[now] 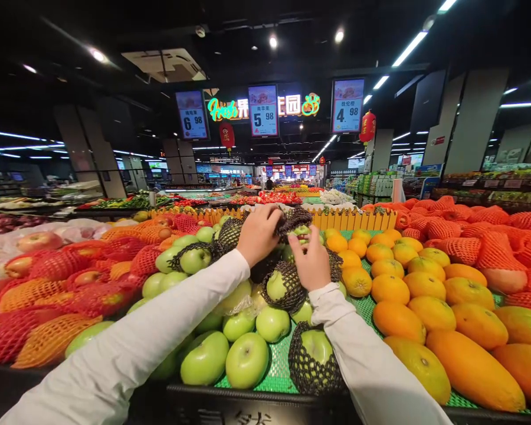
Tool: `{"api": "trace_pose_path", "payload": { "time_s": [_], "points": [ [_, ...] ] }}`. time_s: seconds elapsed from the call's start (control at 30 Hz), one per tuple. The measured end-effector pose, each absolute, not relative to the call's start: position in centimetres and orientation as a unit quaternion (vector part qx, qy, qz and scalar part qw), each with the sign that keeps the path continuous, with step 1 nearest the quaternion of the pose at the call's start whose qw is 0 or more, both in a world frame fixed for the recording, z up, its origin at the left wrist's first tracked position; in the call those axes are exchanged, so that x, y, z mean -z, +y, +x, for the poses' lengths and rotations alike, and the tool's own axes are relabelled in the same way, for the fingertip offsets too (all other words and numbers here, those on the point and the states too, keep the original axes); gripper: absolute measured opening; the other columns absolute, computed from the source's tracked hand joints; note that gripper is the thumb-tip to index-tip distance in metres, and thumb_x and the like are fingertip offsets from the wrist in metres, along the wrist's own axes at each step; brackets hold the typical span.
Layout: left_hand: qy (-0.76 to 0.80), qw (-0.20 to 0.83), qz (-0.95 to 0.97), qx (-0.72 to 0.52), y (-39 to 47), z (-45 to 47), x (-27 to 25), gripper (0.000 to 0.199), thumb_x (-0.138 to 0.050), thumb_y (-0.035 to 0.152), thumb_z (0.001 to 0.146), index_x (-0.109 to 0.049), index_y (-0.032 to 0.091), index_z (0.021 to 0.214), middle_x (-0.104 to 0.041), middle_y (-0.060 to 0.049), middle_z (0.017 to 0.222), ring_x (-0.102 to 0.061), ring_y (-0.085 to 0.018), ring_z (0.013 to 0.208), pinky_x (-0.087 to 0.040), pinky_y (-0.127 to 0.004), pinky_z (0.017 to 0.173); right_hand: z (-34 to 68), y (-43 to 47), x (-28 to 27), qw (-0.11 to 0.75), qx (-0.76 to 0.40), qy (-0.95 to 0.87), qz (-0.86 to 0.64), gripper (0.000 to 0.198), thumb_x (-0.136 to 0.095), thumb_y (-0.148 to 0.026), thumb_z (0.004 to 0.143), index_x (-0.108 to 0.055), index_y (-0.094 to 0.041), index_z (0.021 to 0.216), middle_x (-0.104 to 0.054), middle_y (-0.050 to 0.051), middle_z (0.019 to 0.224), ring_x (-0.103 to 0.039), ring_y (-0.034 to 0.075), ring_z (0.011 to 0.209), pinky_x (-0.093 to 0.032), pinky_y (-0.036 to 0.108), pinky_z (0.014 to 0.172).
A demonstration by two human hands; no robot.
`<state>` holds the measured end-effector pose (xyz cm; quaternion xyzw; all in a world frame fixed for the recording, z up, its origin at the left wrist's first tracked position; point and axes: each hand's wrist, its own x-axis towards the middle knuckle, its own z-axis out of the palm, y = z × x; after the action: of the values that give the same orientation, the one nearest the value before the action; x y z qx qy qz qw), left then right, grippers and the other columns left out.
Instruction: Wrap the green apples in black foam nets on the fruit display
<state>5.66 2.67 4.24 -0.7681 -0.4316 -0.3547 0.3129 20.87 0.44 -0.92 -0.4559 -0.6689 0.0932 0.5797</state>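
Both hands' fingers pinch a black foam net [292,219] over a glossy green apple [301,231].

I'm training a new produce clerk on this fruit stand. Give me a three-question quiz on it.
1. True or false: both hands touch the black foam net.
2. What lies right of the green apples? A) oranges B) bananas C) grapes
3. Fill in: the price sign on the right reads 4.__.

Key: 1 true. The left hand and right hand both grip it. 2 A, oranges. 3 98.
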Motion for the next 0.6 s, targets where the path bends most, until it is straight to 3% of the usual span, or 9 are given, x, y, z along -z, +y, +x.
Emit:
{"api": "trace_pose_path", "payload": {
  "time_s": [0.1, 0.27, 0.4, 0.5, 0.6],
  "points": [
    [-0.436, 0.268, -0.791, 0.336, 1.7, 4.7, -1.5, 0.037, -0.059, 0.009, 0.071, -0.056, 0.017, 0.107, -0.056, -0.015, 0.130, -0.051, -0.032, 0.121, -0.048, -0.046, 0.099, 21.4, 1.4, 1.3, 0.618, -0.082, -0.644, -0.443, 0.065, -0.055, -0.056, 0.086, -0.043, -0.018, 0.137, -0.069, 0.013, 0.110, -0.065, 0.021, 0.074, -0.051, 0.038, 0.076],
    [-0.372, 0.214, -0.836, 0.341, 1.1, 4.0, -0.1, 0.031, -0.058, 0.012, 0.076, -0.057, 0.019, 0.107, -0.054, -0.013, 0.132, -0.046, -0.031, 0.126, -0.044, -0.047, 0.105, 22.0, 2.6, 2.0, 0.592, -0.034, -0.698, -0.403, 0.041, -0.060, -0.032, 0.082, -0.061, -0.021, 0.122, -0.071, 0.008, 0.105, -0.063, 0.020, 0.080, -0.052, 0.039, 0.083],
    [-0.348, 0.205, -0.836, 0.371, 0.9, 3.4, -0.3, 0.056, -0.062, 0.011, 0.074, -0.049, 0.019, 0.128, -0.044, -0.016, 0.141, -0.045, -0.031, 0.125, -0.043, -0.049, 0.106, 22.2, 2.8, 1.7, 0.641, 0.014, -0.675, -0.366, 0.041, -0.061, -0.031, 0.082, -0.060, -0.018, 0.121, -0.068, 0.008, 0.110, -0.063, 0.019, 0.085, -0.052, 0.038, 0.084],
    [-0.368, 0.189, -0.806, 0.423, 1.2, 2.2, -0.6, 0.069, -0.072, 0.016, 0.070, -0.046, 0.025, 0.133, -0.031, -0.014, 0.151, -0.034, -0.037, 0.136, -0.035, -0.057, 0.111, 22.9, 3.2, 1.1, 0.709, 0.065, -0.630, -0.312, 0.044, -0.058, -0.025, 0.082, -0.055, -0.020, 0.126, -0.062, 0.009, 0.125, -0.064, 0.018, 0.097, -0.051, 0.038, 0.092],
    [-0.392, 0.152, -0.800, 0.427, 2.1, 0.4, -1.1, 0.057, -0.075, 0.021, 0.070, -0.055, 0.026, 0.122, -0.033, -0.011, 0.152, -0.026, -0.040, 0.140, -0.027, -0.063, 0.113, 23.9, 3.7, 0.4, 0.737, 0.132, -0.598, -0.286, 0.027, -0.047, -0.021, 0.087, -0.066, -0.021, 0.106, -0.067, 0.005, 0.110, -0.063, 0.020, 0.103, -0.047, 0.043, 0.100]
  ]
}}
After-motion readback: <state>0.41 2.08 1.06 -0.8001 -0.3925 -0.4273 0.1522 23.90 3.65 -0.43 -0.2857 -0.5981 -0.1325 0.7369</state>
